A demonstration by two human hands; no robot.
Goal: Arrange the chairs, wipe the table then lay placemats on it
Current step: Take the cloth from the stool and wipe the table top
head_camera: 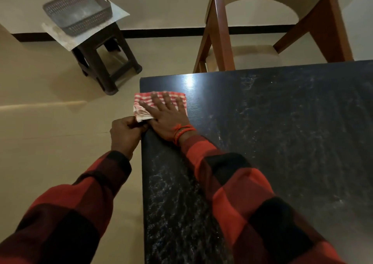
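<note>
right hand (168, 113) flat, fingers straight, pressing checked cloth (177, 97) on dark table (282, 132) near corner; left hand (126, 135) curled at table edge, pinching cloth's corner

Red-checked cloth (161, 100) flat on dark table (282, 132) corner

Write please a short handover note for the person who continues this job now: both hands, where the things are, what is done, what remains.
Right hand: flat, fingers spread, pressing the red-and-white checked cloth on the dark glossy table near its far left corner.
Left hand: at the table's left edge, fingers curled, pinching the cloth's overhanging corner.
Brown wooden chair with cream cushion: at the table's far side.
Grey perforated plastic basket: on the dark stool, on a pale sheet.
Done: the chair stands at the table.
Left: finish wiping; streaks still show. No placemats laid yet.
</note>
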